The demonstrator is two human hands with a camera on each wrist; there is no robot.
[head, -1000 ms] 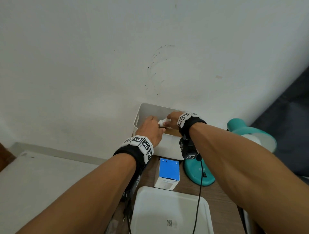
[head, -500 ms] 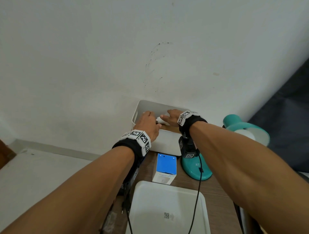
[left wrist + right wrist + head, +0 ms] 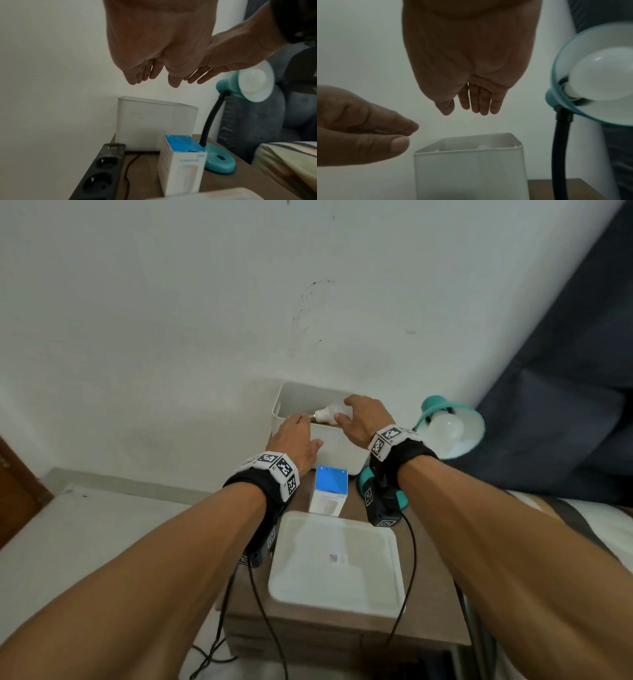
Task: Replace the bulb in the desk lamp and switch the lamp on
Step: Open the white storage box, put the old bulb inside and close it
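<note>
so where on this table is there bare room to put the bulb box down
Little. A bare wood strip lies right of the lid, in front of the lamp base, crossed by a cable. A narrow patch lies between power strip and box. The back is crowded: bin, box and lamp base side by side.

Both forearms are bare, with no sleeves. Each wrist carries a black band (image 3: 260,484) with a white block on top of it, and every face of the block has a black-and-white square marker (image 3: 383,442). Under the right wrist hangs a small black camera box (image 3: 380,505) with the same kind of markers on its sides. A similar black box (image 3: 262,546) sits below the left wrist. From each box a thin black cable (image 3: 409,570) goes down.
</note>
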